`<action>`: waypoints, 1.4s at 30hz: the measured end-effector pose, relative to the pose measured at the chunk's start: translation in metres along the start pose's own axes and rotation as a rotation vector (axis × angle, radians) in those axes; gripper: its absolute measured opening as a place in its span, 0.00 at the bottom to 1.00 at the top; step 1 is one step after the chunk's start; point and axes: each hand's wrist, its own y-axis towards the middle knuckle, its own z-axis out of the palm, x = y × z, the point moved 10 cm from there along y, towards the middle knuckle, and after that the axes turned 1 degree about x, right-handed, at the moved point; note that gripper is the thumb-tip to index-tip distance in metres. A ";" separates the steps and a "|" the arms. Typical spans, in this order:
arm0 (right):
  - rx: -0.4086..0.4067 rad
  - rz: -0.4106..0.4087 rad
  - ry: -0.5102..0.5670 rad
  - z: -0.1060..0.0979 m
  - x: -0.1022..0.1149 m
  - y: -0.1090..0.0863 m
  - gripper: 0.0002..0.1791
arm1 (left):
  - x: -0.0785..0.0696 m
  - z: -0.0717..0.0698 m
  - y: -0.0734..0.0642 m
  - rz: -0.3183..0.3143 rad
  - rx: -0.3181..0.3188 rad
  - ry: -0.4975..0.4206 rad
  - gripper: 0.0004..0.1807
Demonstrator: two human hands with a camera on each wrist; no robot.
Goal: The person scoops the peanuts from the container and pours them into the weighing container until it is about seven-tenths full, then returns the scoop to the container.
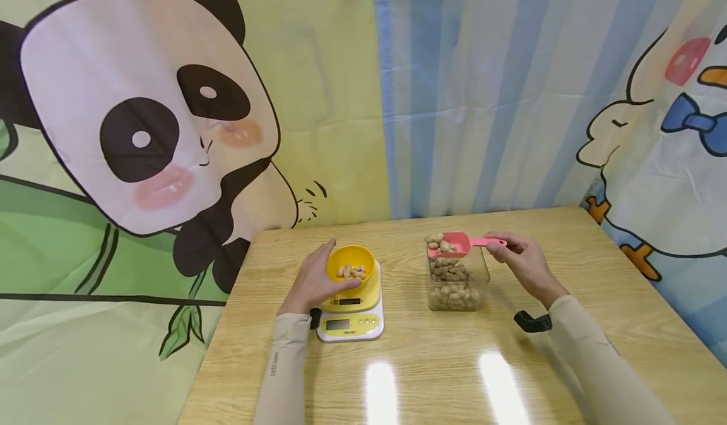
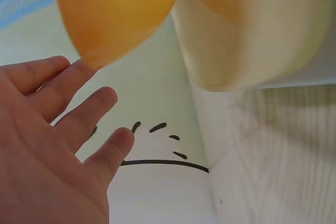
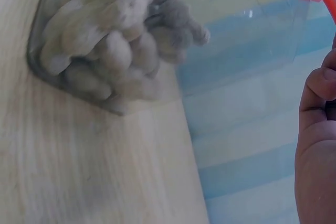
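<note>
On the left, a yellow bowl (image 1: 333,256) with several peanuts (image 1: 352,272) in it sits on a yellow and white kitchen scale (image 1: 354,324). My left hand (image 1: 315,280) lies along the bowl's left side, its thumb across the front. The left wrist view has those fingers (image 2: 86,111) extended beside the bowl (image 2: 121,14). My right hand (image 1: 525,266) pinches the handle of a pink scoop (image 1: 461,243) loaded with peanuts. The scoop is above a clear plastic box (image 1: 479,268) holding many peanuts (image 1: 454,295), which the right wrist view shows up close.
A wooden table (image 1: 420,362) carries everything, with a cartoon-printed curtain (image 1: 335,96) along its back. Black wrist straps show at both sleeves, and a black curved piece (image 1: 532,321) sticks out by the right wrist.
</note>
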 end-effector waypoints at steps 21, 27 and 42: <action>0.125 0.001 0.040 0.066 0.035 0.053 0.18 | 0.007 0.009 -0.007 -0.045 0.010 -0.032 0.66; 0.176 -0.034 0.070 0.087 0.048 0.063 0.18 | 0.008 0.008 -0.008 -0.045 0.004 -0.045 0.65; 0.289 -0.046 0.029 0.140 0.059 0.076 0.16 | 0.006 0.010 -0.007 -0.041 0.022 -0.037 0.66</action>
